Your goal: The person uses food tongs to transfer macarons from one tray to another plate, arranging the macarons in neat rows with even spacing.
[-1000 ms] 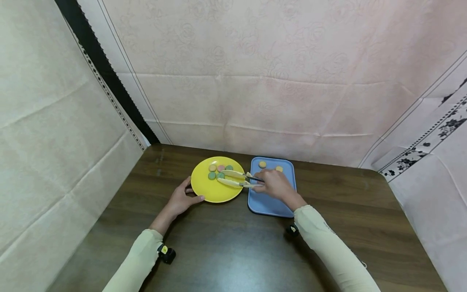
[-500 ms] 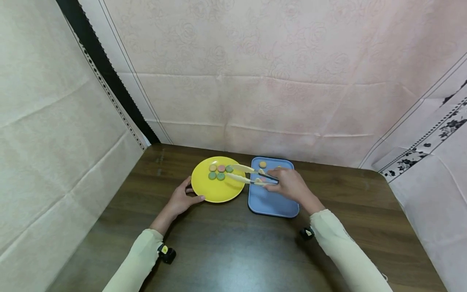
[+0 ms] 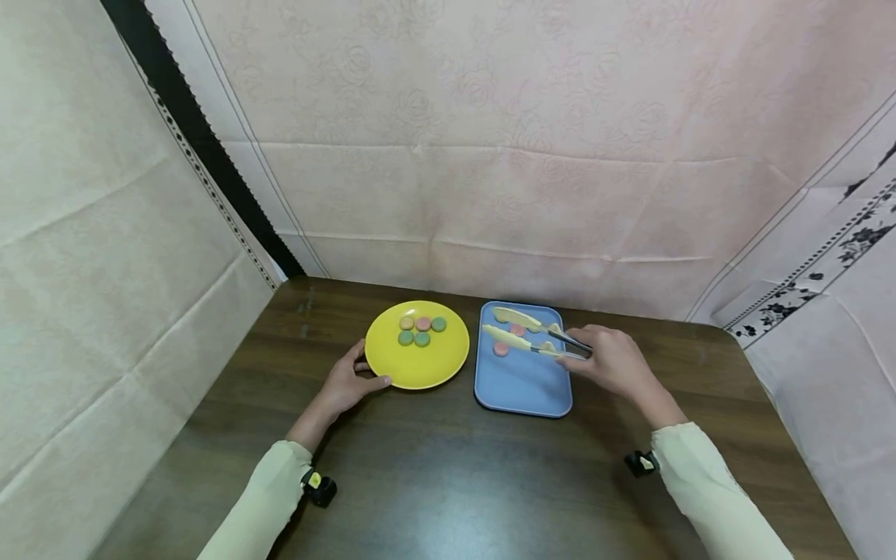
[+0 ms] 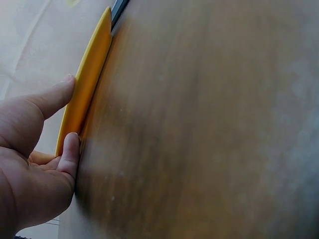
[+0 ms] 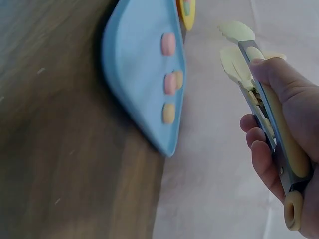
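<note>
My left hand (image 3: 344,383) grips the rim of the yellow plate (image 3: 420,369); in the left wrist view its thumb and fingers are at the edge. Small round macaron-like pieces sit in two rows on the plate: a beige one (image 3: 407,322), a pink one (image 3: 423,324) and several green ones (image 3: 405,337). My right hand (image 3: 616,359) holds tongs (image 3: 525,342) with cream tips over the blue tray (image 3: 521,397). Their tips are spread, with nothing between them in the right wrist view. Under them lie two pink pieces (image 5: 168,44) and two yellowish ones (image 5: 168,113).
The plate and tray stand side by side near the back edge of the dark wooden table (image 3: 420,474). Pale cloth (image 3: 490,194) hangs right behind that edge and along both sides. Each wrist wears a small black camera (image 3: 320,490).
My right hand has drawn the tongs rightward, from over the plate to over the tray. The plate's five-piece cluster is uncovered now. My left hand stays on the plate's rim.
</note>
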`<state>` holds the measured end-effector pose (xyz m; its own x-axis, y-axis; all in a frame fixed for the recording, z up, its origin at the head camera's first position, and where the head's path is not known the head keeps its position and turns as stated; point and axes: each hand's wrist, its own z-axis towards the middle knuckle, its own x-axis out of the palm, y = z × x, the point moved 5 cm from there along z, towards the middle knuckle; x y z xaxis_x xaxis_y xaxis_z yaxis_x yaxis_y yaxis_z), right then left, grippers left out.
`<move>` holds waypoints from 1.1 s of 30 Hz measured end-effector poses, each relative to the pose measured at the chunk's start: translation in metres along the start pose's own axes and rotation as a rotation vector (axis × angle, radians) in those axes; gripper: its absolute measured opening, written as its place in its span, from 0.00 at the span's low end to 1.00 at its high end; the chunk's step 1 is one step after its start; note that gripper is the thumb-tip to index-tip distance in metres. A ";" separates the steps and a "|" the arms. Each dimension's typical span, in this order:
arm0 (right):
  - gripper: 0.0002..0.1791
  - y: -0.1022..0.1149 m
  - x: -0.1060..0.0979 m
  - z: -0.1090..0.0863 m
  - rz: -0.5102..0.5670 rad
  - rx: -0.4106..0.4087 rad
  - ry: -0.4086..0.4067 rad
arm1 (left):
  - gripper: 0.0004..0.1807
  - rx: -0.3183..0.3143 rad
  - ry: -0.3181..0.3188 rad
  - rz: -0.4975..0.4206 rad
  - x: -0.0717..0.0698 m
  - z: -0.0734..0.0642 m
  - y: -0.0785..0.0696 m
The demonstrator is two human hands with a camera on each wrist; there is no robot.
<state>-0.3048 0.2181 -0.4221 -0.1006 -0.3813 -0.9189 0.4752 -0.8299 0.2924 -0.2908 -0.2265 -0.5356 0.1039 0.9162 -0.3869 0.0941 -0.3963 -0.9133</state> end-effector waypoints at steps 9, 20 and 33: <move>0.31 -0.023 0.015 -0.022 0.009 0.068 0.045 | 0.57 0.005 -0.003 0.007 -0.001 -0.003 -0.001; 0.29 -0.029 0.030 -0.033 0.035 0.073 0.067 | 0.57 0.007 -0.010 0.013 0.000 0.000 0.000; 0.24 -0.032 0.042 -0.035 0.059 0.068 0.083 | 0.57 0.024 -0.002 0.012 0.000 0.001 0.000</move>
<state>-0.2938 0.2429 -0.4788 0.0003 -0.3980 -0.9174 0.4172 -0.8337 0.3618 -0.2920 -0.2264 -0.5356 0.1032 0.9114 -0.3983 0.0691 -0.4061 -0.9112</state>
